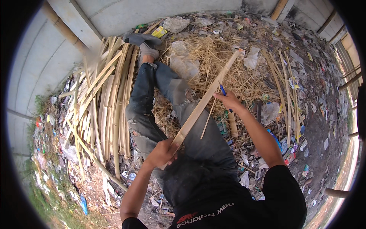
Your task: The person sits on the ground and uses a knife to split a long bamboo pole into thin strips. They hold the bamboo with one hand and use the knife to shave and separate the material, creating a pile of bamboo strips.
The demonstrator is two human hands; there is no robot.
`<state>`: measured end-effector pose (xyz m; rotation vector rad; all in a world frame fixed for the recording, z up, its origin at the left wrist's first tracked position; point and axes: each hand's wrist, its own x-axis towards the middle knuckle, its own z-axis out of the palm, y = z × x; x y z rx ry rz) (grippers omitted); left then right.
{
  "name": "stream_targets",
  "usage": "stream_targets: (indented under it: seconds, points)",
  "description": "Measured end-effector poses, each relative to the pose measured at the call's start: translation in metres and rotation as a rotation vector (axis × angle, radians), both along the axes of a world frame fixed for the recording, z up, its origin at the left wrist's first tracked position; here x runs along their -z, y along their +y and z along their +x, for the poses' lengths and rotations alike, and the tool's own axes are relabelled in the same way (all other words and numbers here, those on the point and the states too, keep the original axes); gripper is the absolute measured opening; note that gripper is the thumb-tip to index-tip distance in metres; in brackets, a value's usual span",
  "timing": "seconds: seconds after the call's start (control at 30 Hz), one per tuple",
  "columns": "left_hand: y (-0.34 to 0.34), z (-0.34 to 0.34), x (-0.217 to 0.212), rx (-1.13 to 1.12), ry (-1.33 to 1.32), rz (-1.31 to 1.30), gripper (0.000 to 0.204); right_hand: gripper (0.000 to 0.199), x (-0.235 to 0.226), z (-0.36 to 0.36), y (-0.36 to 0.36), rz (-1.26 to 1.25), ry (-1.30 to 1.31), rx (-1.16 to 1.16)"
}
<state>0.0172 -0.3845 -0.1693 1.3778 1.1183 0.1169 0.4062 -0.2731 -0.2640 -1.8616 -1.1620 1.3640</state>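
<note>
A long, pale split bamboo strip (206, 100) slants across my thighs, from my lap up toward the far right. Around its lower end my left hand (162, 153) is closed. Beside the upper half of the strip, my right hand (228, 100) is closed on a slim blue tool (222, 90); its kind cannot be made out. A thin sliver of bamboo (207, 121) hangs down near the right fingers, over my leg. Whether the tool touches the strip is unclear.
Many bamboo strips (114, 103) lie piled to the left of my legs. A heap of thin shavings (217, 63) spreads beyond my knees. More narrow strips (286, 91) lie on the right. Litter (267, 160) covers the ground, and a pale panel wall (126, 13) stands behind.
</note>
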Motion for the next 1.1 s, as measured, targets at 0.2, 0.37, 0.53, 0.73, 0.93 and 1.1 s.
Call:
stream_targets:
  seconds: [0.2,0.37,0.53,0.73,0.93,1.1]
  points:
    - [-0.004,-0.004,0.002,-0.016,-0.008,-0.009,0.027,0.026,0.02,0.017,0.022,0.291,0.126,0.414]
    - [-0.003,0.002,0.002,-0.031,-0.033,-0.012,0.027,0.032,-0.002,0.11,0.037,0.603,-0.406,0.514]
    - [0.002,0.014,0.007,-0.028,-0.03,0.037,0.028,0.035,-0.035,0.103,0.003,0.248,-1.086,0.049]
    - [0.012,0.046,0.043,-0.022,0.013,0.468,0.028,0.039,-0.052,0.0,-0.038,0.069,-0.719,-0.221]
    - [0.037,0.082,0.053,0.015,0.121,0.534,0.028,0.029,-0.049,-0.065,-0.061,0.125,-0.718,-0.41]
    - [0.049,0.097,0.065,0.017,0.117,0.548,0.027,0.024,-0.049,-0.078,-0.061,0.167,-0.713,-0.463]
